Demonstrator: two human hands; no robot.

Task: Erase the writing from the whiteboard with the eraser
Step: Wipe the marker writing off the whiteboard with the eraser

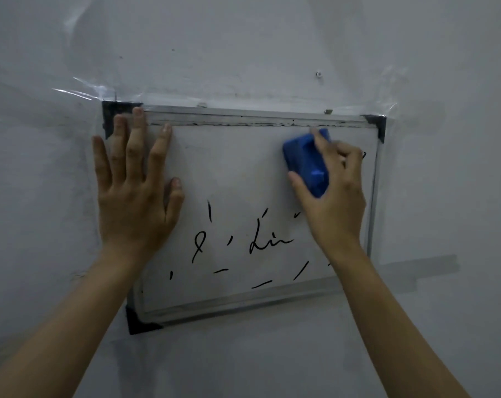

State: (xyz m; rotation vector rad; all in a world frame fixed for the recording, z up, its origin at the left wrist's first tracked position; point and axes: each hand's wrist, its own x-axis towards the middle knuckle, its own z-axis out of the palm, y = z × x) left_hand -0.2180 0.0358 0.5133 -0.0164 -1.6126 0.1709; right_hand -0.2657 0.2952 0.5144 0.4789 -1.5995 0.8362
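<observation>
right hand gripping blue plastic eraser against upper right of metal-framed white whiteboard taped to grey wall, left hand pressed flat, fingers spread, on its left edge, black marker strokes across lower half

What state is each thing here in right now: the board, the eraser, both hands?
Whiteboard: taped to the wall, upper part wiped, black marks left lower down.
Eraser: pressed on the board, upper right.
Right hand: grips the eraser.
Left hand: flat, fingers spread, on the board's left edge.
</observation>
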